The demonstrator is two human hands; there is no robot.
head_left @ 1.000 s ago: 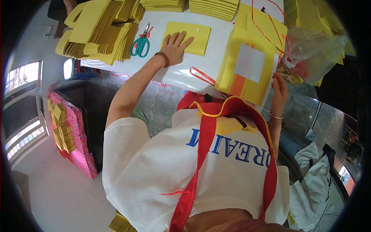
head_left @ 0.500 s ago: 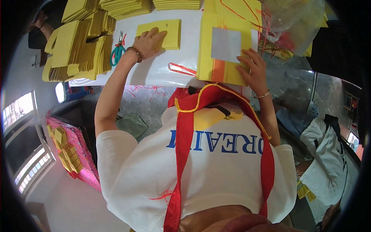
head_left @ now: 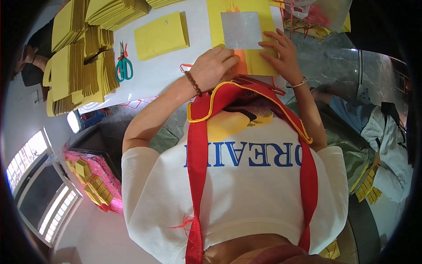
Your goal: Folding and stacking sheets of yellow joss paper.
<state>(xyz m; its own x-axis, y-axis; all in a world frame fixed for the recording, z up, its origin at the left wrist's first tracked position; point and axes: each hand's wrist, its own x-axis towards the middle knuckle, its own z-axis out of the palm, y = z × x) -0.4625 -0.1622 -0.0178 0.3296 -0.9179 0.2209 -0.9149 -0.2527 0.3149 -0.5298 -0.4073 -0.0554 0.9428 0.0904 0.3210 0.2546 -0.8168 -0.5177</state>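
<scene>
A yellow paper stack (head_left: 262, 65) with a silver-grey square (head_left: 241, 30) and an orange strip (head_left: 241, 65) lies before me near the table's front edge. My left hand (head_left: 213, 68) is at its lower left edge, with fingers curled together against the paper; their tips are partly hidden. My right hand (head_left: 283, 57) rests on its right edge, fingers spread, gripping nothing. Left of them, a smaller pile of folded yellow paper (head_left: 159, 37) lies untouched by either hand. Teal-handled scissors (head_left: 124, 67) lie beyond that pile, and a red cord loop (head_left: 186, 66) shows by my left wrist.
Tall stacks of folded yellow paper (head_left: 68, 72) crowd the table's left side. A clear plastic bag (head_left: 323, 13) sits at the far right. Another person's hand (head_left: 30, 56) shows at far left. Yellow bundles (head_left: 94, 187) lie on a pink covering (head_left: 115, 174) at lower left.
My left hand has left the small yellow pile and moved right to the larger stack's lower left edge. My right hand stays at the stack's right edge. The view has shifted.
</scene>
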